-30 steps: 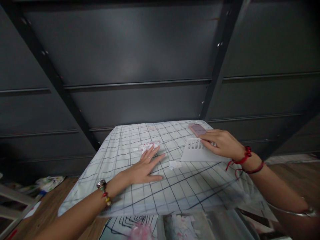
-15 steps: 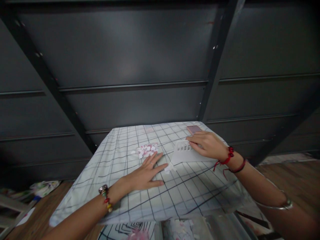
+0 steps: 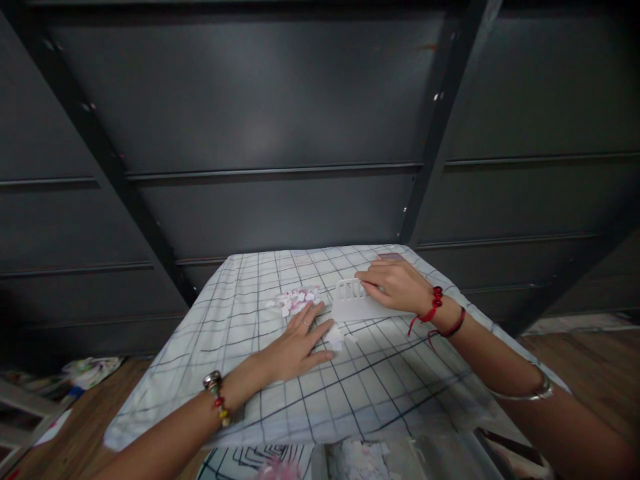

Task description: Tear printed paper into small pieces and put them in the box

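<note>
My left hand point(image 3: 297, 343) lies flat with fingers spread on the checked tablecloth point(image 3: 300, 407), just in front of a heap of small white and pink paper scraps point(image 3: 297, 299). By its fingertips rest a few loose white scraps point(image 3: 335, 339). My right hand point(image 3: 393, 283) grips the top of a white plastic scraper-like plate point(image 3: 360, 308) with a row of slots along its upper edge. The plate stands on edge on the cloth, its left end close to my left fingers. Part of the plate is hidden behind my right hand.
A pink phone point(image 3: 390, 257) lies at the back right of the table, partly covered by my hand. At the near edge sits a container point(image 3: 420, 460) with paper scraps inside, beside something pink and fluffy point(image 3: 277, 469). Dark metal panels point(image 3: 280, 213) rise behind the table.
My right hand has moved left with the white plate, bringing it closer to my left hand and the loose scraps. My left hand stays nearly in place.
</note>
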Demonstrator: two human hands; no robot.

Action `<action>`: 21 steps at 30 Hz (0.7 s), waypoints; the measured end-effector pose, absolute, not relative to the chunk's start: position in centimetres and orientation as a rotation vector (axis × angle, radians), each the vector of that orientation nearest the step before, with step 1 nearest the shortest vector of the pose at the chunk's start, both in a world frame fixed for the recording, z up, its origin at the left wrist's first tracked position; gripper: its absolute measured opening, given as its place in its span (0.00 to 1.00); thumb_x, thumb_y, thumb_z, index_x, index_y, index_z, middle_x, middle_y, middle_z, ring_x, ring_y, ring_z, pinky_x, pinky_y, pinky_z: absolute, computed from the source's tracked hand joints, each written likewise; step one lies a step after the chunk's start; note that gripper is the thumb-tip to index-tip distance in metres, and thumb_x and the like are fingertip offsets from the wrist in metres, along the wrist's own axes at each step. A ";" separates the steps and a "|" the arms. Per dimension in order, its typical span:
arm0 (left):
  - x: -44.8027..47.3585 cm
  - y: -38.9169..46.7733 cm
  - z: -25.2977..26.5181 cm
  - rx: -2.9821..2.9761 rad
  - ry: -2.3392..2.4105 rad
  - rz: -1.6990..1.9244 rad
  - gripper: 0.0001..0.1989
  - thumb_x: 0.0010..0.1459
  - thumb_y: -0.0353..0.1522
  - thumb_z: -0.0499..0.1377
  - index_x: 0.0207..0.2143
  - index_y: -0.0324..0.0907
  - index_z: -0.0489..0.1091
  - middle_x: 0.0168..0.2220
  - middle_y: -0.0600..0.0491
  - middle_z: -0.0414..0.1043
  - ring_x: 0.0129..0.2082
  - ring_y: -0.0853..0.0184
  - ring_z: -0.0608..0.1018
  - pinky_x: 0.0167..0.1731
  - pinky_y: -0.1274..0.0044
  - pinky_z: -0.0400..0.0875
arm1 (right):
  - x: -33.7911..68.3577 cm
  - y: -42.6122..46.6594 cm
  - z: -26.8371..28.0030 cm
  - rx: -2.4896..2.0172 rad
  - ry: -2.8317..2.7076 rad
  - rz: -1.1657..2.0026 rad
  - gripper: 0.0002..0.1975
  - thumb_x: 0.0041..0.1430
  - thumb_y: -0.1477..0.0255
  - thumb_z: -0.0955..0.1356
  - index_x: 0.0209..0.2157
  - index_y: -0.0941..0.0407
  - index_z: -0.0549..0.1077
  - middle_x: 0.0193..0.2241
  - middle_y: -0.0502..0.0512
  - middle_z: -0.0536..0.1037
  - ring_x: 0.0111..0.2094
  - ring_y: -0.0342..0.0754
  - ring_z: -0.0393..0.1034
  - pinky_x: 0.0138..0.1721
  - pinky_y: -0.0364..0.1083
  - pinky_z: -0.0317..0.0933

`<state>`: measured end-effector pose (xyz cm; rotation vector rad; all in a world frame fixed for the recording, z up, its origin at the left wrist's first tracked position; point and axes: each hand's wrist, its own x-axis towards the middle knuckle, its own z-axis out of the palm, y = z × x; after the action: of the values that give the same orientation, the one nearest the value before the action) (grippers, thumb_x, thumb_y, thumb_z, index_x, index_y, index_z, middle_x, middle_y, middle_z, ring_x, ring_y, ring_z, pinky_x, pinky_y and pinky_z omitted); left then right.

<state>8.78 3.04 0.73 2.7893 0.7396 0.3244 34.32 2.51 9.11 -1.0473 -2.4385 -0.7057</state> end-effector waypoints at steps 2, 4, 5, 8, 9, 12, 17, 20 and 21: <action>8.8 3.1 0.5 2.801 0.763 0.321 0.26 0.61 0.44 0.50 0.57 0.41 0.55 0.63 0.42 0.34 0.61 0.45 0.40 0.55 0.54 0.44 | 34.4 2.5 9.0 -1.036 -2.433 -0.712 0.15 0.58 0.73 0.56 0.31 0.58 0.73 0.21 0.53 0.72 0.25 0.44 0.64 0.30 0.43 0.54; 8.8 3.1 0.6 2.821 0.739 0.310 0.25 0.61 0.44 0.50 0.56 0.41 0.57 0.63 0.43 0.34 0.61 0.45 0.40 0.55 0.55 0.44 | 34.5 2.4 8.9 -1.037 -2.427 -0.721 0.15 0.58 0.73 0.57 0.31 0.58 0.73 0.21 0.53 0.72 0.25 0.44 0.65 0.30 0.44 0.54; 8.8 3.0 0.7 2.826 0.723 0.309 0.24 0.61 0.43 0.50 0.56 0.42 0.58 0.63 0.44 0.34 0.61 0.46 0.40 0.56 0.56 0.44 | 34.5 2.4 8.8 -1.040 -2.428 -0.723 0.15 0.58 0.73 0.57 0.31 0.58 0.73 0.21 0.53 0.72 0.25 0.45 0.65 0.30 0.44 0.55; 8.6 2.9 1.0 2.832 0.695 0.304 0.22 0.61 0.43 0.50 0.55 0.43 0.59 0.63 0.46 0.33 0.61 0.47 0.39 0.56 0.57 0.44 | 34.6 2.5 8.7 -1.043 -2.428 -0.730 0.15 0.58 0.73 0.57 0.31 0.58 0.73 0.21 0.53 0.72 0.25 0.45 0.65 0.30 0.44 0.55; 8.5 2.9 1.0 2.834 0.695 0.300 0.22 0.61 0.43 0.50 0.54 0.43 0.59 0.63 0.46 0.33 0.61 0.47 0.39 0.56 0.57 0.45 | 34.6 2.5 8.6 -1.040 -2.425 -0.734 0.14 0.58 0.73 0.57 0.31 0.58 0.73 0.21 0.53 0.72 0.25 0.45 0.65 0.30 0.44 0.55; 8.4 2.9 0.9 2.834 0.700 0.311 0.22 0.61 0.43 0.49 0.55 0.43 0.57 0.63 0.45 0.34 0.61 0.47 0.39 0.56 0.58 0.45 | 34.6 2.5 8.7 -1.030 -2.402 -0.759 0.14 0.58 0.74 0.57 0.31 0.59 0.74 0.21 0.53 0.72 0.25 0.45 0.65 0.31 0.44 0.56; 8.6 3.2 0.1 2.857 0.732 0.400 0.23 0.61 0.41 0.50 0.56 0.40 0.54 0.62 0.41 0.36 0.61 0.47 0.41 0.55 0.56 0.46 | 34.7 2.3 8.8 -1.027 -2.367 -0.796 0.15 0.58 0.73 0.57 0.31 0.59 0.74 0.19 0.52 0.71 0.25 0.45 0.65 0.31 0.44 0.56; 8.6 3.2 0.0 2.892 0.720 0.426 0.20 0.61 0.39 0.51 0.53 0.39 0.58 0.62 0.42 0.37 0.61 0.47 0.42 0.56 0.56 0.46 | 34.9 2.1 8.7 -1.035 -2.392 -0.768 0.15 0.59 0.73 0.57 0.31 0.59 0.73 0.20 0.52 0.71 0.25 0.44 0.65 0.30 0.43 0.56; 8.6 3.2 0.0 2.897 0.712 0.438 0.19 0.61 0.38 0.51 0.52 0.40 0.59 0.62 0.42 0.37 0.61 0.47 0.42 0.56 0.56 0.46 | 35.0 2.0 8.6 -1.040 -2.403 -0.754 0.15 0.58 0.73 0.57 0.31 0.58 0.73 0.20 0.52 0.72 0.25 0.44 0.65 0.30 0.43 0.56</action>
<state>8.60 3.17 0.01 2.8967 0.7119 0.4377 35.02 2.04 8.63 -1.0402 -2.4031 -0.7538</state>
